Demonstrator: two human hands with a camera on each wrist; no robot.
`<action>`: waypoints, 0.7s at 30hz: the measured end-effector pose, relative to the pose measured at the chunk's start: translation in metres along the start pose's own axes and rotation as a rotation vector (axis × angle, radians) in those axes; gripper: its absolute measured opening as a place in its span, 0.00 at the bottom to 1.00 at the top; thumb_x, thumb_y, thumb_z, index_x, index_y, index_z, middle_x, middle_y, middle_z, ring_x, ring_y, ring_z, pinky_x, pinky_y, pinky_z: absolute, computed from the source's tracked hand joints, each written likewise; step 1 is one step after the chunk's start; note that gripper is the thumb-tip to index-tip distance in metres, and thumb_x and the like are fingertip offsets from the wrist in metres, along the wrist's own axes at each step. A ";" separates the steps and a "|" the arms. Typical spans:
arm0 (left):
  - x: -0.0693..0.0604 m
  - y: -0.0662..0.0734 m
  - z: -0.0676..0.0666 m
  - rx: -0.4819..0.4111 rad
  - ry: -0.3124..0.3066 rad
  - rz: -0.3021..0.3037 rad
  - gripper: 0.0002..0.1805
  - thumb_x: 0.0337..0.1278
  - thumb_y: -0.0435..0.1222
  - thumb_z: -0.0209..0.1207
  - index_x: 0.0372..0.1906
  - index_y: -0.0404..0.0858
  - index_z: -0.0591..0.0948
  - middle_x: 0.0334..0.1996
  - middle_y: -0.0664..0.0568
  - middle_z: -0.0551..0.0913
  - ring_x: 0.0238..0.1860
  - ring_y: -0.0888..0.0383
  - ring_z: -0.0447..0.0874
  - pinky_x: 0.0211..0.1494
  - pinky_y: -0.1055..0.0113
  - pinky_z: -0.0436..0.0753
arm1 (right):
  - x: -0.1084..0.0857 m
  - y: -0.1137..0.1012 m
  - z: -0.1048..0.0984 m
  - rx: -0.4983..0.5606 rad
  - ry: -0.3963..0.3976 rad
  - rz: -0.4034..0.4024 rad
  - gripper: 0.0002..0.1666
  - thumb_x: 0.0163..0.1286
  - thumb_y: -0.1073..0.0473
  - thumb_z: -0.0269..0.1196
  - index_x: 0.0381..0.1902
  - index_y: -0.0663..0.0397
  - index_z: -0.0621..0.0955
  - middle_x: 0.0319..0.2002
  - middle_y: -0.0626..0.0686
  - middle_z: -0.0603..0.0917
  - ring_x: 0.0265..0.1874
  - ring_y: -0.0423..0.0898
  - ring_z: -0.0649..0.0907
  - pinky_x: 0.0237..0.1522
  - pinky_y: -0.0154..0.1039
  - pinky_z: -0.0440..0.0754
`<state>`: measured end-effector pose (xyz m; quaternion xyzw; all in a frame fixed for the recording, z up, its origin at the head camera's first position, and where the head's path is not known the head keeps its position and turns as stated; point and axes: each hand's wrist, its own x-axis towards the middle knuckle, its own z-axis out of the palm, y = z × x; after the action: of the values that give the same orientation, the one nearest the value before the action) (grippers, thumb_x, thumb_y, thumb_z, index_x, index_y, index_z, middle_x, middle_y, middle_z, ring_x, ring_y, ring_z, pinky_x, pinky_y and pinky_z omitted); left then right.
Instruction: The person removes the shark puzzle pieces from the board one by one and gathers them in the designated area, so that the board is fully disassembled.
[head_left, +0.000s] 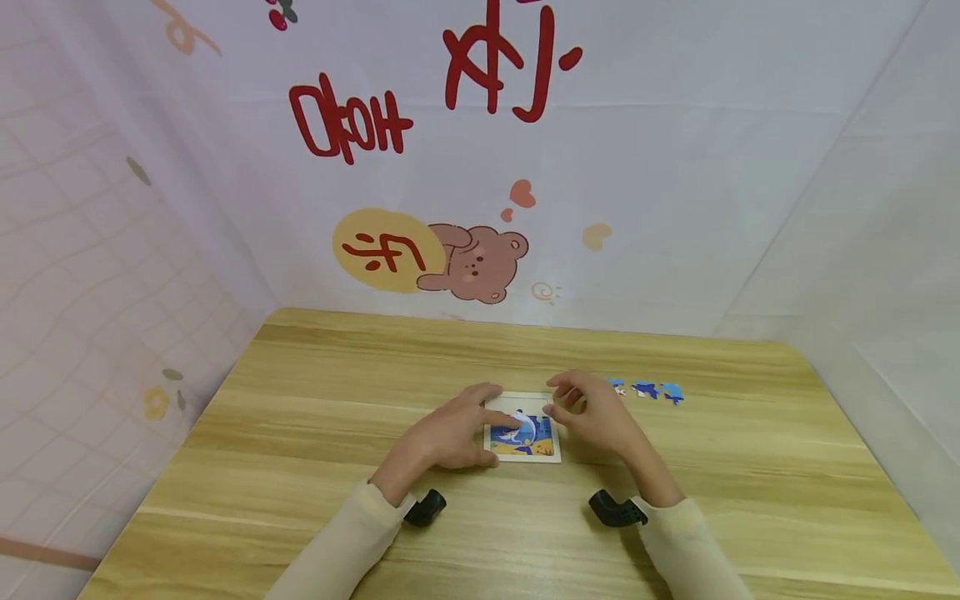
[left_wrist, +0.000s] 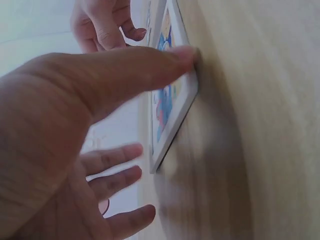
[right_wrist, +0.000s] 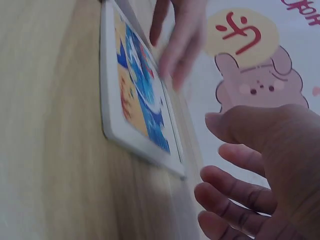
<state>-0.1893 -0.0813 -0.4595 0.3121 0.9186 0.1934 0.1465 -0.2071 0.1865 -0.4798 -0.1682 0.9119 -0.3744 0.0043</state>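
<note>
A small jigsaw puzzle in a white frame [head_left: 525,459] lies flat on the table. Blue sea, a white dolphin-like shape and yellow sand make up its picture [right_wrist: 142,85], while a pale strip along the far side shows no pieces. My left hand [head_left: 453,432] spreads over its left side, the thumb [left_wrist: 172,59] at the near edge and the index finger stretched over the picture. Beside the far right corner hovers my right hand [head_left: 597,414], fingers loosely bent. In the right wrist view, nothing shows between its thumb [right_wrist: 240,125] and fingers.
Several loose puzzle pieces [head_left: 645,389] lie on the wooden table [head_left: 322,400] to the right, beyond my right hand. A white backdrop [head_left: 660,167] with a cartoon bear [head_left: 480,262] and red lettering stands behind the table's far edge.
</note>
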 end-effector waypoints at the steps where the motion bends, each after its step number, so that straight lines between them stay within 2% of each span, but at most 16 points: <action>1: 0.000 0.000 0.001 0.006 -0.002 0.018 0.31 0.58 0.48 0.72 0.68 0.63 0.79 0.81 0.48 0.58 0.82 0.47 0.52 0.81 0.46 0.61 | 0.000 -0.001 0.001 0.006 -0.015 0.002 0.21 0.67 0.56 0.72 0.55 0.55 0.84 0.41 0.51 0.86 0.39 0.45 0.84 0.44 0.43 0.86; 5: 0.002 0.002 0.003 0.010 -0.032 0.069 0.28 0.65 0.47 0.68 0.68 0.65 0.78 0.82 0.51 0.57 0.84 0.48 0.48 0.82 0.37 0.52 | -0.001 -0.003 0.005 0.007 -0.068 -0.004 0.18 0.66 0.55 0.73 0.52 0.52 0.85 0.41 0.50 0.85 0.38 0.43 0.83 0.43 0.38 0.84; 9: 0.003 0.002 0.005 0.012 -0.064 0.089 0.24 0.69 0.45 0.64 0.67 0.65 0.79 0.82 0.53 0.58 0.84 0.46 0.46 0.80 0.32 0.50 | -0.003 -0.003 0.007 -0.023 -0.096 -0.012 0.12 0.65 0.56 0.74 0.46 0.49 0.87 0.40 0.49 0.84 0.37 0.43 0.81 0.40 0.35 0.80; 14: 0.003 0.003 0.006 0.025 -0.077 0.081 0.23 0.69 0.45 0.63 0.66 0.64 0.80 0.82 0.54 0.59 0.84 0.46 0.46 0.80 0.31 0.52 | -0.004 -0.004 0.006 -0.044 -0.113 0.005 0.08 0.63 0.56 0.75 0.40 0.47 0.88 0.39 0.48 0.82 0.34 0.41 0.78 0.36 0.34 0.77; 21: 0.003 0.007 0.008 0.093 -0.064 0.056 0.23 0.68 0.46 0.64 0.65 0.66 0.80 0.80 0.56 0.61 0.84 0.48 0.50 0.81 0.37 0.57 | -0.004 -0.002 0.006 -0.080 -0.135 0.007 0.08 0.63 0.55 0.75 0.38 0.46 0.87 0.34 0.47 0.80 0.30 0.40 0.75 0.33 0.32 0.74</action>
<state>-0.1849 -0.0718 -0.4640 0.3500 0.9124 0.1445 0.1555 -0.2018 0.1822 -0.4831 -0.1901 0.9243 -0.3254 0.0605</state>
